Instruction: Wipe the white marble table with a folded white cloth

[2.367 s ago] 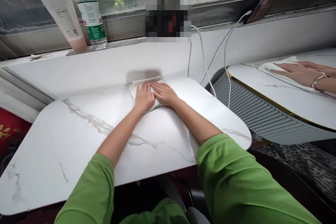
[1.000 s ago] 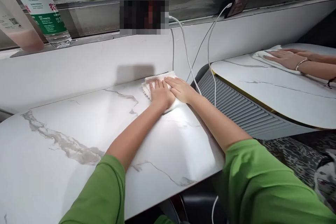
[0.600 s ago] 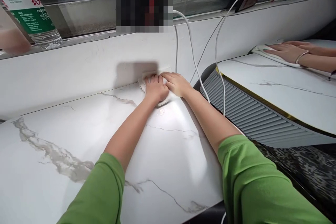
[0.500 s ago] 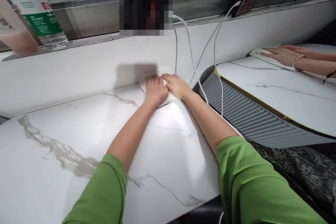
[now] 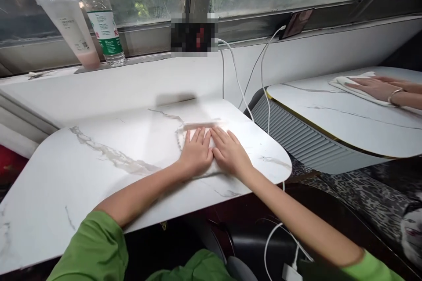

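Note:
A white folded cloth (image 5: 189, 131) lies on the white marble-patterned table (image 5: 99, 162), near its right front part. My left hand (image 5: 195, 153) and my right hand (image 5: 229, 151) rest side by side on the cloth, palms down and fingers stretched flat. Most of the cloth is hidden under both hands; only its far and left edges show. Green sleeves cover my upper arms.
On the window ledge stand a domed plastic cup (image 5: 67, 22) with a pink drink and a water bottle (image 5: 102, 17). White cables (image 5: 242, 79) hang between the tables. At the right, another person's hand (image 5: 376, 88) presses a cloth on a second table (image 5: 329, 109).
Both hands have slid the cloth from the table's far edge by the wall back toward me, to the near right part. The view has pulled back and tilted up.

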